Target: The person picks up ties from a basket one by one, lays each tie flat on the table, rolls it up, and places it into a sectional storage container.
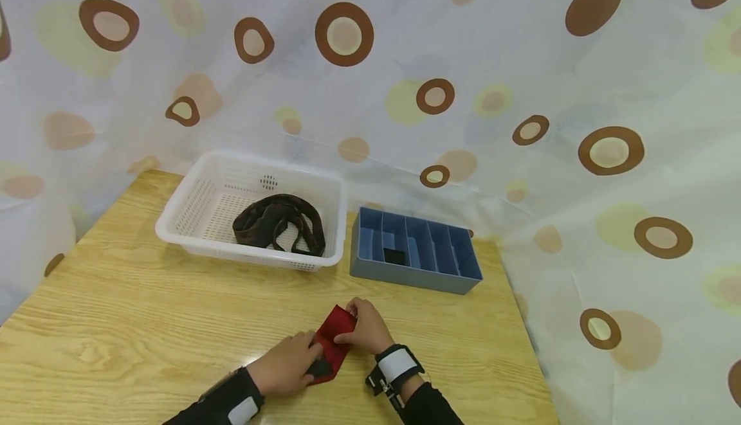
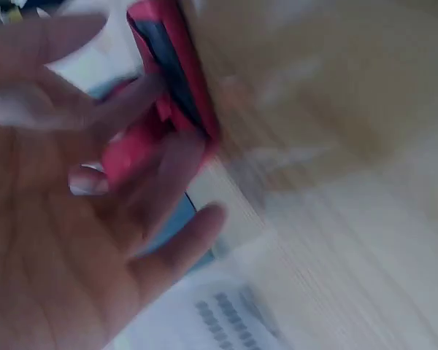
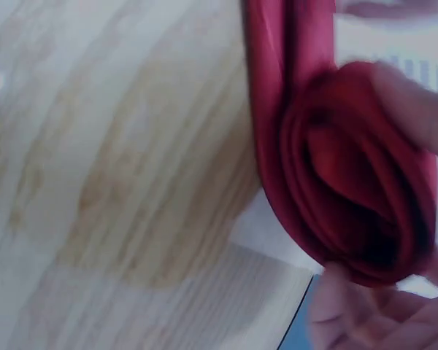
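A red necktie (image 1: 332,330), partly rolled up, lies on the table between the two hands. My right hand (image 1: 370,330) pinches the rolled end, thumb on one side and fingers on the other. The right wrist view shows the coil's layers (image 3: 277,157) wound around a hollow middle, with a flat strip running off it. At the near end, my left hand (image 1: 285,366) touches the tie with spread, slightly bent fingers. A dark patch of the tie shows beside those fingers; in the left wrist view it is a dark band (image 2: 177,73) inside the red edge. That view is blurred.
A white perforated basket (image 1: 191,243) stands at the back left, holding a dark looped tie (image 1: 269,222). Right of it is a blue-grey divided box (image 1: 405,275); a small dark item (image 1: 395,256) sits in its second compartment. A patterned curtain (image 1: 370,110) hangs behind the wooden table (image 1: 145,322).
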Available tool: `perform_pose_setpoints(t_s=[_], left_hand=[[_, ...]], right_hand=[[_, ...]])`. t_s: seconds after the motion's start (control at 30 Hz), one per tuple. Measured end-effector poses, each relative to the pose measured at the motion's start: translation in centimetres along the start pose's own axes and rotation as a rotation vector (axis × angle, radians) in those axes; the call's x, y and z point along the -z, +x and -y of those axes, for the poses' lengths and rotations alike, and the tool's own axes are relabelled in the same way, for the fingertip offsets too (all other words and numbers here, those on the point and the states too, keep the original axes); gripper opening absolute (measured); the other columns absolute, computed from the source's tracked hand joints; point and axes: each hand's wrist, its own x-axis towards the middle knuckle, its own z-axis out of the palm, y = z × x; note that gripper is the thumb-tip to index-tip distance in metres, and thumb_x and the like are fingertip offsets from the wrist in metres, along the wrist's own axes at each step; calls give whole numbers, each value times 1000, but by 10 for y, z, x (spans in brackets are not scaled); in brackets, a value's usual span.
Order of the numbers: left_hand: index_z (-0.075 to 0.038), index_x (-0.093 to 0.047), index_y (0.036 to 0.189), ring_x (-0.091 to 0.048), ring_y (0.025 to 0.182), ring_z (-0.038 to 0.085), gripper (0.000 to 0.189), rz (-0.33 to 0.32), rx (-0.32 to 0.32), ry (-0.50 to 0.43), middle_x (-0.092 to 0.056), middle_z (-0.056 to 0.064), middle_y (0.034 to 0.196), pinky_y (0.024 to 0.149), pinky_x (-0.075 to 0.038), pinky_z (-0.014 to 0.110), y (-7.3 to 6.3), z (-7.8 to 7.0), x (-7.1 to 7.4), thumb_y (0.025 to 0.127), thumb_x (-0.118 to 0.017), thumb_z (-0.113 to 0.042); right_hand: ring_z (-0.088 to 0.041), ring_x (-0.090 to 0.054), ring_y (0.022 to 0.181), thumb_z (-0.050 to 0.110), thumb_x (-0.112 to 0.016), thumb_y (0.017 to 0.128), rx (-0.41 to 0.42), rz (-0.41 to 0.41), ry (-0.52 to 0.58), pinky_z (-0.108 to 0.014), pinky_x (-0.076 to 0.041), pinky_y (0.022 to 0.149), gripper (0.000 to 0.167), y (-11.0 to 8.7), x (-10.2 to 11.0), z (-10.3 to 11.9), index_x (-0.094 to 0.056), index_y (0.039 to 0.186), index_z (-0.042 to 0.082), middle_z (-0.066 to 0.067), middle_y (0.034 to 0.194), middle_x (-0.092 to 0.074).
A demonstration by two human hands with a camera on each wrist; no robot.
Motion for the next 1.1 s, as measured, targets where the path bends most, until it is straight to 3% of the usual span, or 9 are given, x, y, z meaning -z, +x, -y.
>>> perform_pose_setpoints(t_s=[0.13,0.23,0.33,0.43,0.57,0.73,0.87,0.97,1.1], left_hand=[[-7,-50,100,-50,79,13,32,-214,101,-139,-49,6,94,66,-47,28,19,16,8,81,-73,-20],[-5,-51,108,-55,88,17,35,-270,92,-224,-53,9,102,75,-51,31,33,22,15,83,-72,-16],[-7,-57,106,-57,91,17,28,-243,53,-264,-57,9,102,80,-52,34,42,25,19,83,-70,-14],[-11,-62,95,-56,83,13,17,-214,43,-251,-59,5,92,75,-51,30,46,28,20,82,-72,-14],[-15,-63,85,-55,80,11,16,-192,22,-173,-58,0,87,71,-50,26,43,31,20,76,-77,-15],[-18,-62,78,-54,74,10,24,-153,-69,-84,-56,-3,82,66,-47,24,33,31,18,68,-83,-15],[-18,-60,69,-48,68,7,24,-136,-134,-43,-53,-5,76,62,-42,21,26,29,11,66,-84,-14],[-18,-56,65,-42,66,4,25,-113,-142,-73,-48,-8,73,60,-37,18,22,27,3,68,-81,-16],[-13,-51,83,-42,72,5,29,-84,-30,-248,-44,-5,83,63,-38,18,19,26,-3,78,-76,-27]], right_hand=[[-12,-42,77,10,-88,59,70,-52,-65,-22,-39,65,51,3,-7,4,-45,86,9,-1,82,-46],[-12,-40,77,6,-89,56,102,-88,-132,-22,-38,63,53,1,-11,9,-43,84,10,-1,81,-45],[-11,-41,76,8,-90,55,145,-124,-229,-20,-39,63,54,-2,-16,14,-43,83,12,1,80,-45],[-10,-42,78,14,-90,58,192,-129,-272,-20,-41,66,52,-6,-19,17,-45,85,12,1,81,-45],[-8,-43,80,21,-81,73,198,-51,-151,-19,-43,69,33,-14,-12,21,-55,91,11,2,84,-49],[-8,-52,77,12,-69,83,169,10,33,-18,-45,67,7,-22,-4,22,-72,89,9,-3,83,-62],[-17,-55,86,15,-77,77,54,55,63,-25,-49,72,31,-25,-8,20,-67,104,4,-10,95,-62],[-20,-57,88,22,-80,74,-66,115,69,-32,-51,73,47,-26,-12,20,-62,113,0,-12,102,-62],[-17,-59,82,22,-81,72,-126,162,110,-35,-52,70,45,-24,-12,18,-64,107,-1,-10,96,-67]])
